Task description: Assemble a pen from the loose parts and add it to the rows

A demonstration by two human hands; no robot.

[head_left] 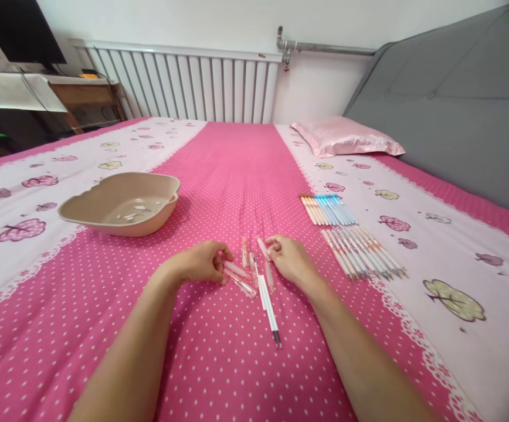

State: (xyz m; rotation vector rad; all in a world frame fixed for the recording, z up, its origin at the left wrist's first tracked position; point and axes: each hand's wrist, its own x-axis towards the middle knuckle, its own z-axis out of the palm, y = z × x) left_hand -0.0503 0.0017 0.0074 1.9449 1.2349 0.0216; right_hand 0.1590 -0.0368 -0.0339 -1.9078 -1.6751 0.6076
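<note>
My left hand [202, 262] rests on the pink dotted bedspread with its fingers curled round a clear pink pen part [236, 269]. My right hand [288, 258] lies opposite, its fingertips pinched on another pink pen piece [263, 247]. Between the hands lie several loose pink caps and barrels [245, 284]. Two white pen refills [268, 308] stretch toward me from that pile.
A beige basin [122, 205] stands on the bed at the left. To the right lie a row of blue and orange pens [327, 210] and a row of assembled pens [362, 252]. A pink pillow [345, 136], grey headboard and white radiator lie beyond.
</note>
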